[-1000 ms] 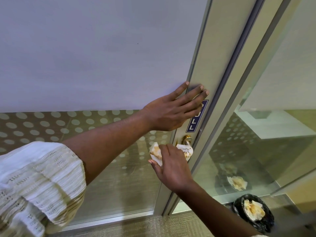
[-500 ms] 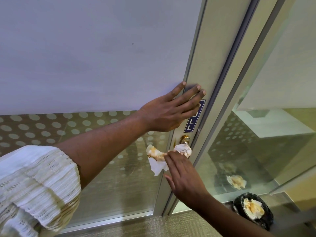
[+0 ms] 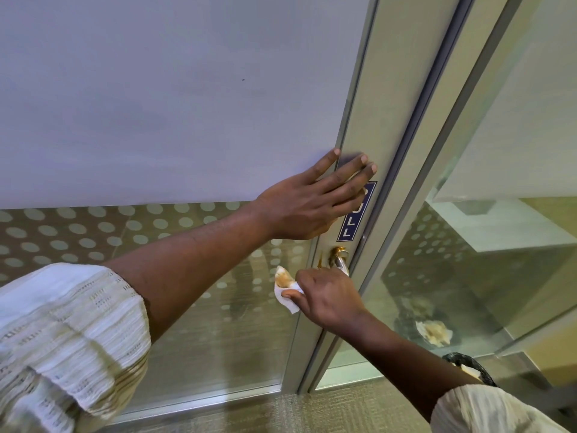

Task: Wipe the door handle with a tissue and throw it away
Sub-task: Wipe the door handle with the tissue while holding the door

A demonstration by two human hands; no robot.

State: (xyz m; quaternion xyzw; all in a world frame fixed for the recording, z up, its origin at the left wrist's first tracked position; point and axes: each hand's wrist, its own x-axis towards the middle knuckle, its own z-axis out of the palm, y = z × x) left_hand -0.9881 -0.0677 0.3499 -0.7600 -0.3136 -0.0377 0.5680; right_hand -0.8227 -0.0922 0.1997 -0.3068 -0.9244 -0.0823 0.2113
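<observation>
My left hand [image 3: 312, 203] presses flat, fingers straight, on the door frame [image 3: 371, 104]; my right hand [image 3: 329, 296] grips the stained tissue [image 3: 284, 284] just below the door handle [image 3: 339, 258].

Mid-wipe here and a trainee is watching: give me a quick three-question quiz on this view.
1. True or false: the left hand lies flat on the door, fingers straight.
2. The right hand pinches: A) a sponge, B) a stained tissue, C) a key.
3. Fill in: the black-lined bin shows below and to the ____ of the door handle.
Key: 1 true; 2 B; 3 right.
</observation>
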